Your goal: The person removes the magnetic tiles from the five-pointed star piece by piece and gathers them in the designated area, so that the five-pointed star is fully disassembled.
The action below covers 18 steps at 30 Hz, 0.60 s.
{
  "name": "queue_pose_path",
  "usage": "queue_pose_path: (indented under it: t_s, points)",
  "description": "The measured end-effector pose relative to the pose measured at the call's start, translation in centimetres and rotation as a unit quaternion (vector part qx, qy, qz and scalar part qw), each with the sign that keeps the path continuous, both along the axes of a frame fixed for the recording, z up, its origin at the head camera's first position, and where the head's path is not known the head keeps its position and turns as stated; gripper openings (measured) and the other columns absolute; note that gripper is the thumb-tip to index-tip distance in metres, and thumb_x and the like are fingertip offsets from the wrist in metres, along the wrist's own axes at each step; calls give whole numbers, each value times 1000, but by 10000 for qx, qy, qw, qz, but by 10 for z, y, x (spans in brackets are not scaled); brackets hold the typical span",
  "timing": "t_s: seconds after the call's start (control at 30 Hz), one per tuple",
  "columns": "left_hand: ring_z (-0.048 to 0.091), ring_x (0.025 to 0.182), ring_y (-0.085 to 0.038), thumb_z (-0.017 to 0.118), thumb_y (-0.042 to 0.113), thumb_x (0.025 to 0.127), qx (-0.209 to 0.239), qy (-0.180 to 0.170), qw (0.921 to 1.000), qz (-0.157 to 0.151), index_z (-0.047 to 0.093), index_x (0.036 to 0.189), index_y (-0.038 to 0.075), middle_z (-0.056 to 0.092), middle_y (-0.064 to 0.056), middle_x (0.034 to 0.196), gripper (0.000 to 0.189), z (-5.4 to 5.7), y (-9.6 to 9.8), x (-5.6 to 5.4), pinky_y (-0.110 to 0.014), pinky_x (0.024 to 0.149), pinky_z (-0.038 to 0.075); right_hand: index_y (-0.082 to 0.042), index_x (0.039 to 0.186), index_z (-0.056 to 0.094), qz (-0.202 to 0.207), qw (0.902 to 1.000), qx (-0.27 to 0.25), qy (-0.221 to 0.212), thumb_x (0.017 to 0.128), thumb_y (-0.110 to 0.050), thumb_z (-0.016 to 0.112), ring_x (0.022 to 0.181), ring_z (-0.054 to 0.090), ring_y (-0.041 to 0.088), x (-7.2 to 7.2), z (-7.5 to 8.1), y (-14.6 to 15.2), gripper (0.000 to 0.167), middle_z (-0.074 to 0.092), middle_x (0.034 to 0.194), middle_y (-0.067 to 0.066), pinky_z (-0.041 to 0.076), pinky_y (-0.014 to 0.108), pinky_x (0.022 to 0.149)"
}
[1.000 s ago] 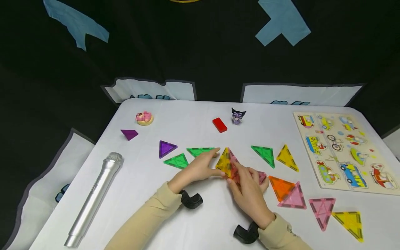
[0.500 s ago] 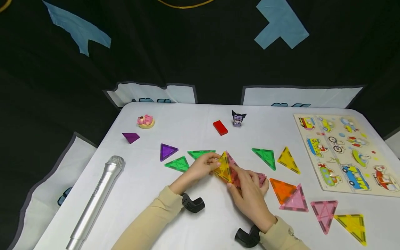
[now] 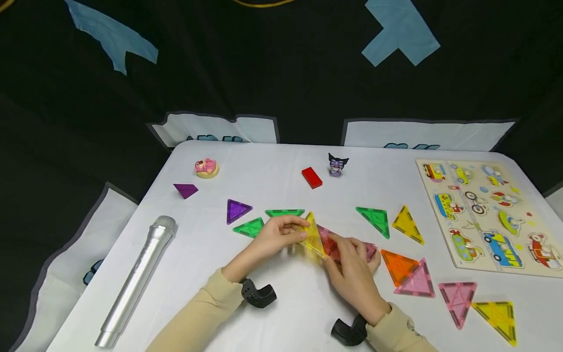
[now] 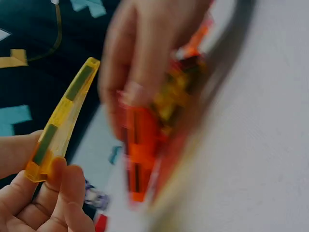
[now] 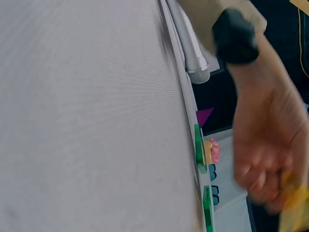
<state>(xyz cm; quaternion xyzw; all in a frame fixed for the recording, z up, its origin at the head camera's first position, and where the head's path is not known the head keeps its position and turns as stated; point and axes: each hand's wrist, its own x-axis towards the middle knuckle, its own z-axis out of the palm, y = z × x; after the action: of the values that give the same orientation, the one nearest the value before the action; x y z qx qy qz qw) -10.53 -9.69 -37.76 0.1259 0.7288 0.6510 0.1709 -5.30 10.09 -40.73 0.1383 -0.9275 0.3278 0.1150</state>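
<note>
My left hand (image 3: pixel 274 235) pinches a translucent yellow triangular magnetic tile (image 3: pixel 313 236) between thumb and fingers. In the left wrist view the yellow tile (image 4: pixel 60 123) stands tilted, apart from the other pieces. My right hand (image 3: pixel 354 274) holds a cluster of red-pink triangular magnetic tiles (image 3: pixel 327 240) on the table, fingers on top and thumb at the near side. Orange and yellow pieces (image 4: pixel 140 154) also show in this cluster in the left wrist view, where my right hand (image 4: pixel 149 48) is blurred. In the right wrist view my left hand (image 5: pixel 270 140) shows with the yellow tile (image 5: pixel 295 212).
Loose green (image 3: pixel 249 227), purple (image 3: pixel 238 210), yellow (image 3: pixel 408 225), orange (image 3: pixel 397 266) and pink tiles (image 3: pixel 458 302) lie around. A silver microphone (image 3: pixel 136 281) is at left, a wooden puzzle board (image 3: pixel 488 215) at right. A red block (image 3: pixel 312 177) and two small figurines (image 3: pixel 336 165) stand farther back.
My left hand reached to the yellow tile, took hold of it and drew it left, away from the red-pink cluster. My right hand has stayed almost in place on the cluster.
</note>
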Motion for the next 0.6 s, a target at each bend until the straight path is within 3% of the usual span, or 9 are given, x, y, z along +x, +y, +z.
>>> queue_pose_path:
  t_s: [0.17,0.27,0.37,0.47,0.6]
  points:
    - [58,78,-16,63,4,83,-93,271,9980,556,58,109,-7,61,-11,93,28,21,-37,16,-33,68,50,-8,121,53,-10,10000,-77,-57,82,-20,66,107,38,28,1,1,1,42,60,106,7,-2,64,87]
    - [57,77,-17,63,5,83,-611,319,9929,971,57,107,-7,60,-11,92,28,28,-71,25,-32,66,49,-8,121,53,-25,9999,-137,-62,82,-19,66,107,38,28,2,2,2,42,60,107,8,-1,64,86]
    - [55,70,-19,64,6,82,-1305,275,9827,1286,58,104,-7,60,-10,85,26,26,-106,35,-27,59,46,-8,120,54,-36,9999,-153,-29,81,-19,67,106,38,28,1,3,4,42,60,109,8,0,63,86]
    - [50,60,-18,65,6,81,-2268,431,9617,1476,60,100,-3,58,-8,79,21,20,-132,46,-24,52,41,-8,119,54,-5,9999,-157,-1,80,-19,68,106,39,28,1,3,4,43,59,111,9,1,63,86]
    - [51,61,-21,67,7,80,-3651,835,9112,1716,64,105,2,59,-11,83,26,16,-147,57,-30,53,42,-10,119,54,119,9996,-252,-75,80,-22,69,110,38,29,1,1,4,44,55,118,10,9,62,84]
